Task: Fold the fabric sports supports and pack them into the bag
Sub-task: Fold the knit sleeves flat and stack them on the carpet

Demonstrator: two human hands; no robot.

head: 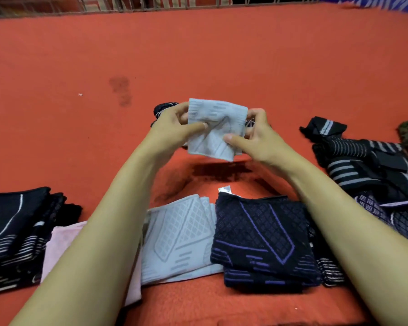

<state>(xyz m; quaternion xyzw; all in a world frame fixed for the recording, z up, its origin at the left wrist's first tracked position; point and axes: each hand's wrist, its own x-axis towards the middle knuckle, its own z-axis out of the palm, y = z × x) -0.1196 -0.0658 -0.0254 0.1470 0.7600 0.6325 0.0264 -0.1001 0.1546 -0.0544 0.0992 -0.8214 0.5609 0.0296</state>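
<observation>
A folded light grey fabric support (216,128) is held up above the red surface between both hands. My left hand (172,127) pinches its left edge with thumb on the front. My right hand (254,132) pinches its right edge the same way. Below my arms lie another light grey support (181,236) and a folded black support with purple lines (259,238). A pink fabric piece (59,245) lies under my left forearm. No bag shows in view.
A stack of folded black supports with white stripes (12,234) sits at the near left. A loose heap of black striped supports (372,165) lies at the right. A small dark piece (161,108) peeks out behind my left hand. The red cloth surface (198,55) stretches to a railing.
</observation>
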